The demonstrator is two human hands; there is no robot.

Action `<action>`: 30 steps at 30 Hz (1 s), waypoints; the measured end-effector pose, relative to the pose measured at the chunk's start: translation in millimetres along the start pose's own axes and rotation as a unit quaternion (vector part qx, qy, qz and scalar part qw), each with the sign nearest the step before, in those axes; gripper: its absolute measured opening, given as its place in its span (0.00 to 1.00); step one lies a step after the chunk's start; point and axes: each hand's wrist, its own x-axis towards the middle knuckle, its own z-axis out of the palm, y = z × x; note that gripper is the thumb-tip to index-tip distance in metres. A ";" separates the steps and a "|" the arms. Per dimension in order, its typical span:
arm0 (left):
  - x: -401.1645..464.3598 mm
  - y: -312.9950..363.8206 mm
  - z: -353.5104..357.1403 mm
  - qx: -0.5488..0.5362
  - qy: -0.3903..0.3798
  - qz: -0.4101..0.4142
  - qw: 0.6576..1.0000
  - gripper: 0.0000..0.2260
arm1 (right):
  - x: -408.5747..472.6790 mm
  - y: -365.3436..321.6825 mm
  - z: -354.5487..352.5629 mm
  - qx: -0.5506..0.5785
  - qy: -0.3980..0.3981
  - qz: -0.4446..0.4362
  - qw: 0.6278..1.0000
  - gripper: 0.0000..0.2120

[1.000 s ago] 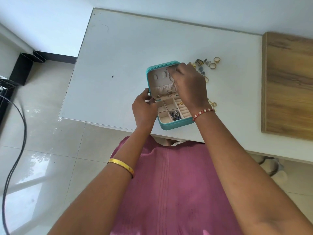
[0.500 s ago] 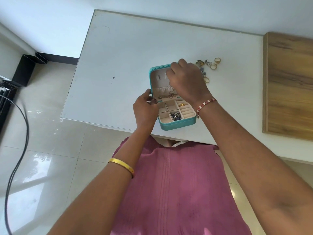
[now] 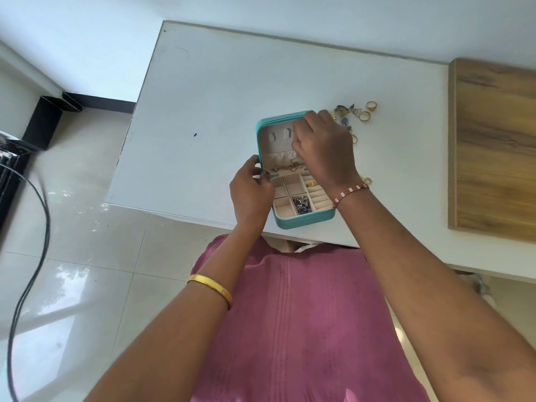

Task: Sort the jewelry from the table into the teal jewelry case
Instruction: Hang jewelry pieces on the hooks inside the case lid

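The teal jewelry case (image 3: 301, 221) lies open near the white table's front edge, its lid (image 3: 272, 132) leaning back. My left hand (image 3: 251, 192) grips the case's left side at the hinge. My right hand (image 3: 324, 146) is over the lid's inner panel, fingers pinched at the hooks; what they pinch is hidden. A thin chain (image 3: 287, 168) hangs across the lid's pocket. One compartment holds dark blue beaded pieces (image 3: 302, 203), another a gold ring (image 3: 311, 184). Loose rings and earrings (image 3: 355, 113) lie on the table right of the lid.
The white table (image 3: 217, 111) ends just in front of the case. A wooden board (image 3: 493, 152) lies on its right side. A small gold piece (image 3: 367, 180) sits beside my right wrist. Black cables (image 3: 34, 256) run over the tiled floor at left.
My right hand has stayed at the lid's upper panel with small finger shifts. The camera view has drifted slightly; the left hand keeps its hold on the case.
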 end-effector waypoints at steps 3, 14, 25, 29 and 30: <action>-0.3 0.4 0.2 0.002 0.002 0.002 1.000 0.15 | -0.1 -1.6 -0.3 -0.005 0.008 0.021 1.000 0.08; 3.0 -0.5 1.7 0.006 0.005 -0.023 1.000 0.14 | -0.6 4.2 -11.6 0.365 0.059 0.427 0.825 0.04; 6.6 2.2 -1.3 0.000 0.009 -0.041 0.999 0.15 | -2.1 0.9 -45.9 0.719 0.013 0.564 0.406 0.05; 12.5 3.5 -4.3 -0.004 0.023 -0.052 0.998 0.15 | 2.4 5.7 -64.5 0.782 0.054 0.558 0.272 0.12; 14.2 3.8 -4.9 -0.002 0.023 -0.053 0.998 0.15 | 4.3 6.4 -70.2 0.796 0.072 0.549 0.243 0.14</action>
